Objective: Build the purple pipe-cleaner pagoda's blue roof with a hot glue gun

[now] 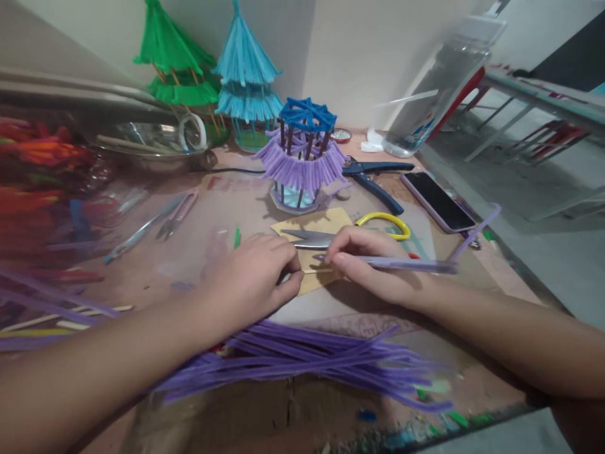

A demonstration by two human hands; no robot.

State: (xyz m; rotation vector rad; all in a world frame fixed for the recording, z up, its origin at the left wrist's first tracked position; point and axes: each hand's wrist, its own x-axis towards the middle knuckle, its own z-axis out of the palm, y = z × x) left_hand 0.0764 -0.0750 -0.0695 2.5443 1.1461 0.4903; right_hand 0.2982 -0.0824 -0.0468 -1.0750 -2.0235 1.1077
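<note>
My left hand (255, 274) rests on the table with its fingers curled, pinching one end of a thin pale stick (318, 271) over a piece of yellow card (312, 222). Facing it, my right hand (362, 255) is closed around a slim pale-purple pen (401, 263), its dark tip pointing left just above the stick. A purple pipe cleaner (475, 233) sticks up by the pen's rear end; whether they touch I cannot tell. Scissors with yellow handles (385, 217) lie just beyond my hands, blades on the card. Purple pipe cleaners (302, 356) are heaped in front of my wrists.
Behind stands a purple-and-blue pipe cleaner tower (302, 154), with light-blue (246, 69) and green (174, 57) ones further back. Blue-handled pliers (378, 180) and a phone (439, 202) lie right. Red-orange craft pieces (33, 164), a metal bowl (142, 142) and small pliers (177, 214) are left.
</note>
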